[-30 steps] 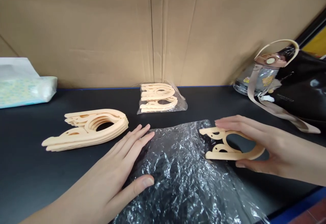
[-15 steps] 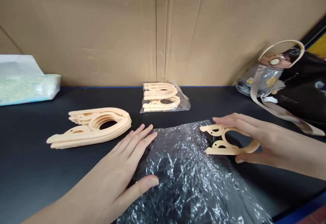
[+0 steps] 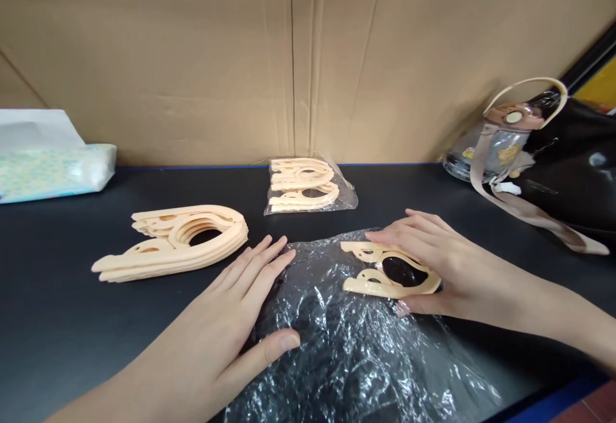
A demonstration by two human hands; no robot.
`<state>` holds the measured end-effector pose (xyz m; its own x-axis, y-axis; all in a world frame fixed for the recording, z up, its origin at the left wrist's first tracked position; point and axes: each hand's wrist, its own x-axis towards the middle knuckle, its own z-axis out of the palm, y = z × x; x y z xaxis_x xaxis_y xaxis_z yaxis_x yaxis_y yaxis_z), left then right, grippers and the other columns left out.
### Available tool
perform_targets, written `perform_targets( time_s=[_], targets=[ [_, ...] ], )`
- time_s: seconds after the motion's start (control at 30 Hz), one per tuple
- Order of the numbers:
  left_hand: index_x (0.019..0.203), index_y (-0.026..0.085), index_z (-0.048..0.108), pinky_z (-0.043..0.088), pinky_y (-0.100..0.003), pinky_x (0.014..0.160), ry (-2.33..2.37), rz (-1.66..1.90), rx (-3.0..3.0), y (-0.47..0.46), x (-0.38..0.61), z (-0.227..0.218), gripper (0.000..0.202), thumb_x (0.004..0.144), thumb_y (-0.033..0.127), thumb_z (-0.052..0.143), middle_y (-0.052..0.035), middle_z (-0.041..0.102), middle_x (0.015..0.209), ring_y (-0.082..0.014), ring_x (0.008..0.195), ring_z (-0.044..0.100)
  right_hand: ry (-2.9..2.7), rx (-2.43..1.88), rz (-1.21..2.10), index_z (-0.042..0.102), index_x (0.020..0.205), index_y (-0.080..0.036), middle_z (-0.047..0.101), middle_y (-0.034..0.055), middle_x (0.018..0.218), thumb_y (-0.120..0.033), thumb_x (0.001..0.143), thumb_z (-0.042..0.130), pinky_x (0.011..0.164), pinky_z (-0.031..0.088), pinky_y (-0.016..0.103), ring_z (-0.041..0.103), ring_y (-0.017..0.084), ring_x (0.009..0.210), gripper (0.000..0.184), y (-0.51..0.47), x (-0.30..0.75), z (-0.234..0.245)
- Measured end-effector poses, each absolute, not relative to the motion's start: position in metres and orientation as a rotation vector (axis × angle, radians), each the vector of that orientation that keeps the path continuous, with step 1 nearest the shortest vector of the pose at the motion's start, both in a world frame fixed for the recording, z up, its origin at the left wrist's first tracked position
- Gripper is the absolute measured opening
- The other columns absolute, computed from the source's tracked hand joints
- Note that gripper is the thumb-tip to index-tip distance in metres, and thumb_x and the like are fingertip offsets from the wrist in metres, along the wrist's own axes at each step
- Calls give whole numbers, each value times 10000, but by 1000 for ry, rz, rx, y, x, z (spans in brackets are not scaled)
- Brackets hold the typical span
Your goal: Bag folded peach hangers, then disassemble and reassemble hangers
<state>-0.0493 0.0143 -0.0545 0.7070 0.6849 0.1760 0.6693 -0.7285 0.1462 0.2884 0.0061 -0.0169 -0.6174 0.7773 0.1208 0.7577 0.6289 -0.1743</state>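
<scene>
My right hand (image 3: 436, 262) grips a folded peach plastic hanger (image 3: 385, 270) by its curved end and holds it over a crinkled clear plastic bag (image 3: 356, 346) on the black table. My left hand (image 3: 231, 320) lies flat with fingers stretched out, pressing the bag's left edge, thumb on the film. A loose stack of the same peach hangers (image 3: 178, 238) lies to the left of my left hand. A sealed clear bag of hangers (image 3: 303, 185) sits farther back near the cardboard.
A cardboard wall (image 3: 289, 57) backs the black table (image 3: 58, 320). A tissue pack (image 3: 48, 166) lies at the far left. A clear water bottle with a beige strap (image 3: 500, 147) and a black bag (image 3: 572, 172) sit at the right.
My right hand has carried the hanger leftward, from beside the bag's right edge to over the bag. My left hand has stayed pressed on the bag.
</scene>
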Motion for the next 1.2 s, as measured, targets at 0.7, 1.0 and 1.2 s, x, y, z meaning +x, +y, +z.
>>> perform_targets(
  time_s=[0.7, 1.0, 1.2],
  targets=[
    [1556, 214, 235, 487, -499, 1063, 1108, 359, 2943, 14, -45, -53, 806, 927, 631, 517, -94, 304, 1613, -313, 1446, 355, -2613, -1264, 59, 480, 1270, -303, 650, 16, 1297, -412, 901, 678, 1212, 144, 593, 618, 216, 1181, 433, 13, 306, -28],
    [1537, 209, 274, 478, -505, 1075, 1098, 395, 2934, 13, -45, -54, 767, 934, 615, 519, -111, 318, 1610, -329, 1446, 356, -2503, -1210, -138, 474, 1355, -214, 701, 26, 990, -392, 885, 711, 1076, 363, 517, 667, 211, 942, 556, 17, 274, -37],
    [1532, 229, 262, 474, -538, 1074, 1169, 430, 2889, 13, -43, -55, 746, 940, 611, 507, -101, 385, 1580, -329, 1443, 367, -2338, -1226, 153, 451, 1387, -277, 741, -1, 1078, -300, 941, 625, 1015, 449, 437, 627, 213, 1088, 480, 5, 261, -43]
  ],
)
